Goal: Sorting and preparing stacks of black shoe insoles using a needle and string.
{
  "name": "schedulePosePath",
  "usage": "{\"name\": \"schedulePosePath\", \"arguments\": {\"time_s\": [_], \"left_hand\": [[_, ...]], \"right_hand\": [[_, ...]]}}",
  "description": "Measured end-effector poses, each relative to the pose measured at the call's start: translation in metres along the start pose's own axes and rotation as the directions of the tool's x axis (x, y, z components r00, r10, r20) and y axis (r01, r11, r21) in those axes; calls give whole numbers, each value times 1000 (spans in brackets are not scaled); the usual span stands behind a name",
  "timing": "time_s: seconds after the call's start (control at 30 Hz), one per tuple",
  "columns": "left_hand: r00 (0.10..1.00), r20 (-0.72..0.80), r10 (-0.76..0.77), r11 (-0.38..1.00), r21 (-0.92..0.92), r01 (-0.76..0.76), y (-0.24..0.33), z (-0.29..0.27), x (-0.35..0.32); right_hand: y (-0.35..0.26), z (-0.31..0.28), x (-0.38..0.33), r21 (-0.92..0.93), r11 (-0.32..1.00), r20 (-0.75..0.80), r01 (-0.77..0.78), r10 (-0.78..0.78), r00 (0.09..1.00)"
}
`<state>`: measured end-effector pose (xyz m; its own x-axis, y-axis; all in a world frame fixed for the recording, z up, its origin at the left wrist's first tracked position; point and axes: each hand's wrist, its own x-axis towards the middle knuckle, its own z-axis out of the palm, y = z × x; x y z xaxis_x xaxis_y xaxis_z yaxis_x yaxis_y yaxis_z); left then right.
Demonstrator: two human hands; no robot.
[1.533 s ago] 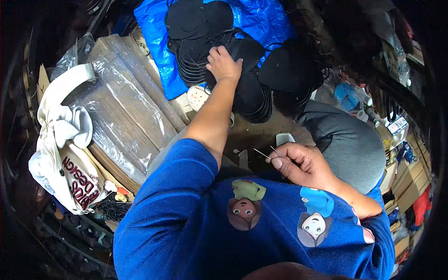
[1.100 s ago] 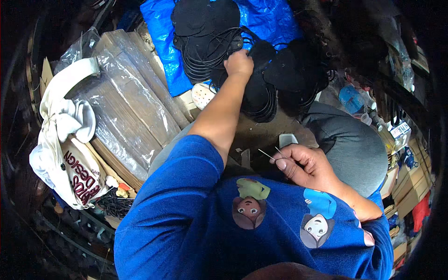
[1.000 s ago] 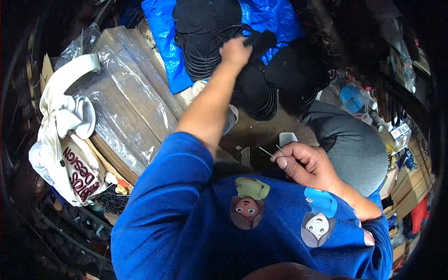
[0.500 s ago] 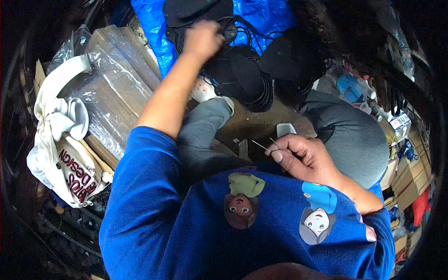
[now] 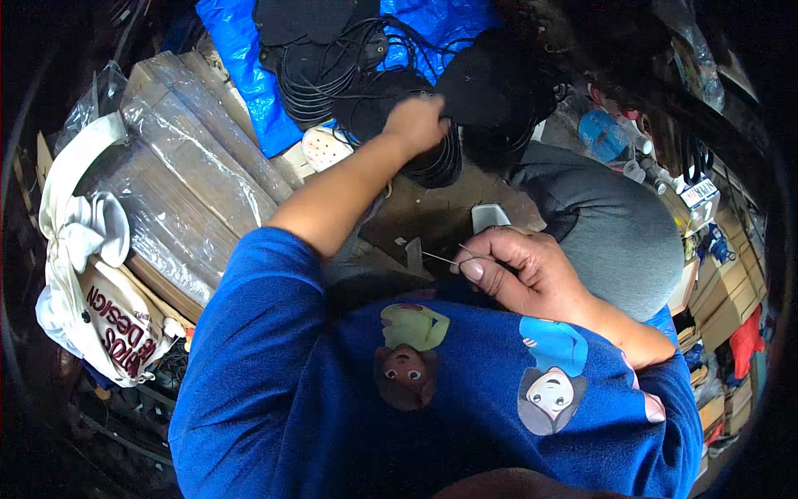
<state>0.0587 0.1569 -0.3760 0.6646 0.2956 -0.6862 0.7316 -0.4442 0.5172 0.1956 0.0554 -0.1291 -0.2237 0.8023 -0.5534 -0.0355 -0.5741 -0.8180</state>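
My left hand reaches forward over a stack of flat black fabric pieces edged with black cords. Its fingers curl down against the stack, and what they grip, if anything, is hidden. In front of my chest, the thumb and fingers of my right hand are pinched on a thin needle-like wire. One thin end points left, and a second short one shows above the thumb. More black pieces are heaped just right of my left hand, and others lie behind on a blue plastic sheet.
On the left are cardboard under clear plastic and a white cloth bag. A small white container sits beyond my right hand, near my grey-clad knee. A blue bottle and boxes crowd the right.
My left hand has moved right and nearer, from the back pile of black pieces to the middle stack. My right hand keeps its pinch on the wire. The whole view has shifted slightly.
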Motion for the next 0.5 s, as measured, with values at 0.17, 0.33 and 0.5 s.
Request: {"name": "schedulePosePath", "arguments": {"time_s": [0.17,0.33,0.5], "left_hand": [[984,-69,163,957,254,-141,33,-15,35],[989,-144,30,923,384,28,28,27,53],[999,-5,32,942,335,-29,25,4,41]], "right_hand": [[2,0,-2,23,999,4,-45,45,999],[6,0,-6,53,993,-5,-107,107,994],[5,-3,-7,52,993,3,-104,104,995]]}}
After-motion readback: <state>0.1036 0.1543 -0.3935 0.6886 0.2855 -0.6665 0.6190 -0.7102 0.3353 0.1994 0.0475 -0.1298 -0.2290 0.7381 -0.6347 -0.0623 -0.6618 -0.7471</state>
